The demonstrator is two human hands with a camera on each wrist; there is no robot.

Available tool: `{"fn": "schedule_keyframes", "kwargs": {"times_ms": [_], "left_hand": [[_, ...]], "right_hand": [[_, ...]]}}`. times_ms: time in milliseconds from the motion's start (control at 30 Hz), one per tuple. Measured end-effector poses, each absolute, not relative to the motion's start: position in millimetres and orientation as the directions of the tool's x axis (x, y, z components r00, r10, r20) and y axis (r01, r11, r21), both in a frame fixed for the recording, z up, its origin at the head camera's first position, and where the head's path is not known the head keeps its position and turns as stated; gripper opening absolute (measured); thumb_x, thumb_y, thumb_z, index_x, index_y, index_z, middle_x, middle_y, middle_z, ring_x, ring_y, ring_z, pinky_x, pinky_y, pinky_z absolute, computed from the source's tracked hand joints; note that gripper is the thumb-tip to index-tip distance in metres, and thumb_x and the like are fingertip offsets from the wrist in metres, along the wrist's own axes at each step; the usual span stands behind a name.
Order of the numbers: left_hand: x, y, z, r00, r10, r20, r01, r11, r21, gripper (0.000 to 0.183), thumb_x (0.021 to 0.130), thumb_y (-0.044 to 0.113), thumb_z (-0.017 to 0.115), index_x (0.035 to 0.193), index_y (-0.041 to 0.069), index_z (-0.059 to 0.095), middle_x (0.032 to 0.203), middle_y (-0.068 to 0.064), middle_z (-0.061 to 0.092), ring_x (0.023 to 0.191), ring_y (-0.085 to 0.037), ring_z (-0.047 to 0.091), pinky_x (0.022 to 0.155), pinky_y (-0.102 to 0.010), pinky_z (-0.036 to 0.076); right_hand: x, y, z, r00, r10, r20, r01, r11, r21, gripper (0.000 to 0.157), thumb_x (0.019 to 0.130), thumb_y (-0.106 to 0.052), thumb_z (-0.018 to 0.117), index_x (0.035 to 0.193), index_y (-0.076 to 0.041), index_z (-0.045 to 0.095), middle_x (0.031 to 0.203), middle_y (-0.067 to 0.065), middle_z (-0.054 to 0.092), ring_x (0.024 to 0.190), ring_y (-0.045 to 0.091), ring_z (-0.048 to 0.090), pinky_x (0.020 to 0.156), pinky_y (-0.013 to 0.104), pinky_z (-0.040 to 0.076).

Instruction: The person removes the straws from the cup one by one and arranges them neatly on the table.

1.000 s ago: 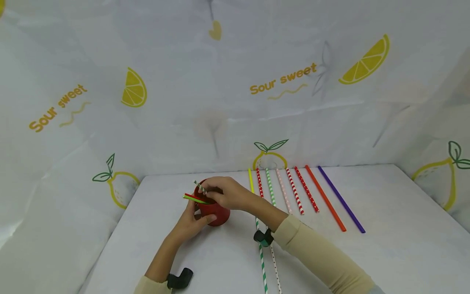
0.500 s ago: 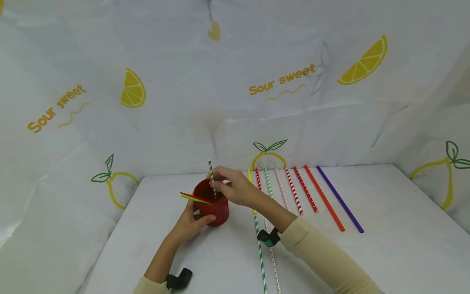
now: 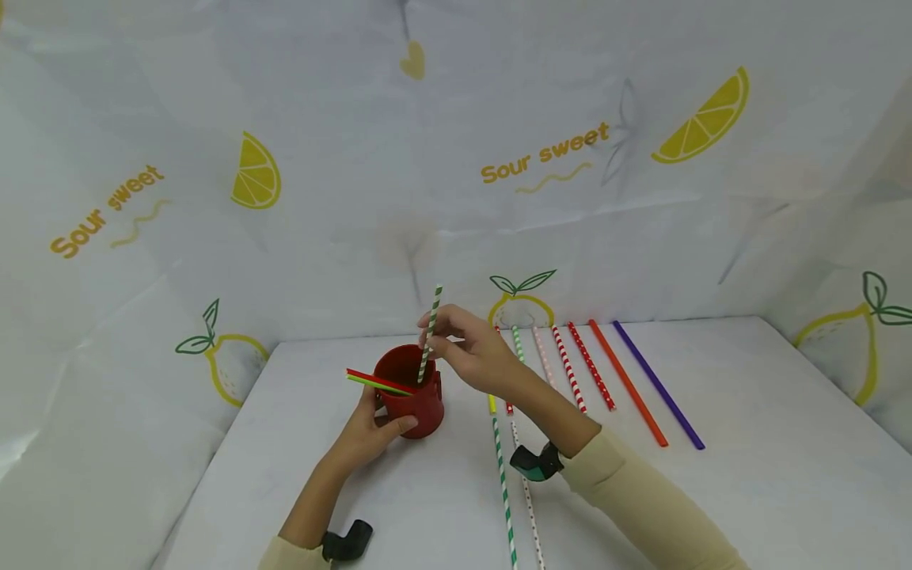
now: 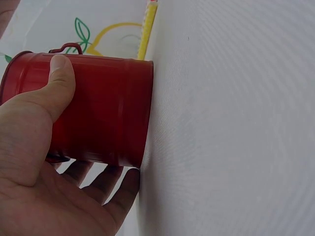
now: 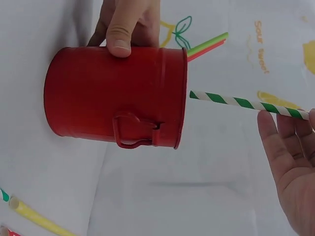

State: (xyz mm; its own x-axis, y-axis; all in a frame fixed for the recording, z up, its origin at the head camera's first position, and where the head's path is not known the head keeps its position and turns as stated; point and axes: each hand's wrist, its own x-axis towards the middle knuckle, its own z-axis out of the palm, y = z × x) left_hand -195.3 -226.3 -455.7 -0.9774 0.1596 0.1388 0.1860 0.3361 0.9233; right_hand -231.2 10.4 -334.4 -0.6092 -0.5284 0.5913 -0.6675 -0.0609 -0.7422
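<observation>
My left hand (image 3: 366, 439) holds a small red metal bucket (image 3: 429, 413) standing upright on the table, thumb pressed on its near side. In the left wrist view the fingers (image 4: 125, 189) wrap underneath the bucket's far side. A red straw (image 3: 366, 375) and a light green straw (image 3: 376, 385) lean out over the left of its rim. My right hand (image 3: 476, 354) pinches a green-and-white striped straw (image 3: 435, 305) near its middle, nearly upright. In the right wrist view the lower end of that striped straw (image 5: 231, 102) is just outside the bucket's mouth.
Right of the bucket, straws lie in a row, among them an orange straw (image 3: 627, 381) and a purple straw (image 3: 657, 381). A longer green-striped straw (image 3: 504, 491) and a white dotted straw (image 3: 529, 499) lie nearer the front. A lemon-print cloth (image 3: 342, 198) hangs behind.
The right hand has moved up and right, lifting the striped straw from a low tilt inside the bucket to nearly upright at its mouth. The left hand and bucket stay put.
</observation>
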Motion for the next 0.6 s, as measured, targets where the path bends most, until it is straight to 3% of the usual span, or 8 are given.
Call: {"fn": "schedule_keyframes", "kwargs": {"times_ms": [333, 600], "left_hand": [[-193.9, -225.7, -454.2, -0.98, 0.154, 0.13, 0.176, 0.339, 0.924, 0.085, 0.085, 0.02, 0.082, 0.151, 0.02, 0.028, 0.148, -0.004, 0.044, 0.135, -0.029, 0.044, 0.102, -0.045, 0.049], [-194.3, -225.6, -455.3, -0.974, 0.164, 0.156, 0.203, 0.336, 0.92, 0.084, 0.086, 0.018, 0.081, 0.151, 0.019, 0.029, 0.147, -0.005, 0.044, 0.133, -0.031, 0.045, 0.099, -0.045, 0.051]], "right_hand": [[-216.7, 25.6, -327.2, -0.625, -0.504, 0.596, -0.626, -0.131, -0.768, 0.017, 0.099, 0.005, 0.055, 0.115, -0.001, 0.057, 0.11, 0.012, 0.061, 0.091, 0.029, 0.068, 0.079, 0.039, 0.06], [-207.4, 42.8, -332.1, -0.687, -0.503, 0.524, -0.571, -0.071, -0.818, 0.029, 0.098, 0.004, 0.059, 0.126, 0.0, 0.055, 0.096, 0.014, 0.062, 0.086, 0.035, 0.067, 0.075, 0.039, 0.061]]}}
